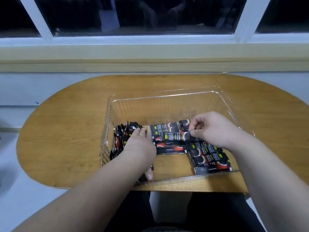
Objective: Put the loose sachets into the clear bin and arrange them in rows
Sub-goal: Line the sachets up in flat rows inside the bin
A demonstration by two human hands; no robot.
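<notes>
Head view: right hand point(215, 131) pinching a black-and-red foil sachet point(173, 137) should square it to the row point(164, 128); flat left hand point(138, 144) braces the nine-o'clock pile point(120, 131) in the clear plastic bin point(167, 96).

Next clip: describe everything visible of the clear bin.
The bin is clear, ribbed plastic, rectangular with rounded corners and a flared rim. It is open-topped and stands upright on the wooden table near its front edge. Dark sachets cover the left, middle and right of its floor; the back is bare. Both hands reach inside: the left hand rests on the left bunch, and the right hand pinches one sachet.
</notes>
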